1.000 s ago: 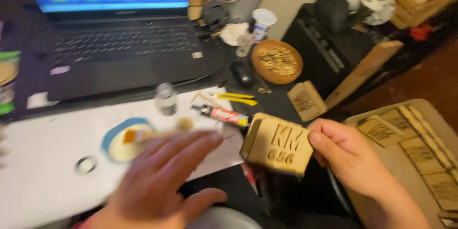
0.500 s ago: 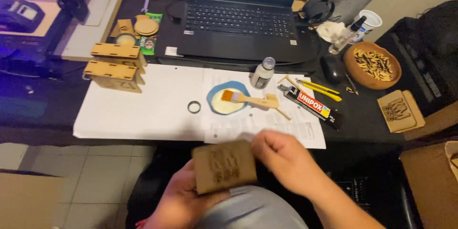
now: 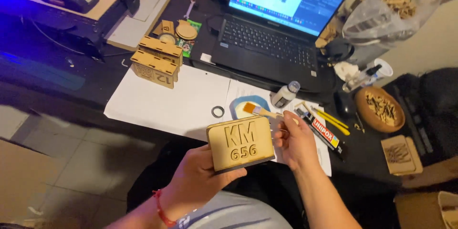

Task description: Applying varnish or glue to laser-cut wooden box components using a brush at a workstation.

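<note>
Since half a second ago, you have lifted the wooden block (image 3: 241, 144) higher and turned its lettered face up toward you, and your view has swung right along the dark surface (image 3: 62, 67).

Largest first: that surface runs across the top of the view. An open laptop (image 3: 274, 29) with a lit screen sits at its back. White paper sheets (image 3: 167, 102) lie in front of it. To the left stands a stack of small wooden boxes (image 3: 156, 62).

The wooden block is above your lap, in front of the paper. It is pale, flat-faced plywood with rounded corners, raised letters and numbers, and a dark lower edge. It looks assembled and whole, so the building seems done; whether gluing or finishing is left cannot be told from here.

Your left hand (image 3: 200, 181) cups the block from below, its fingers curled around the lower edge. Your right hand (image 3: 296, 141) is at the block's right side, its fingers bent and touching that edge.

Smaller things: a round wooden bowl (image 3: 379, 110) of pieces, a glue tube (image 3: 324, 136), a brush (image 3: 260, 111) on a blue-rimmed dish, a small white bottle (image 3: 285, 94), a metal ring (image 3: 218, 111).
</note>
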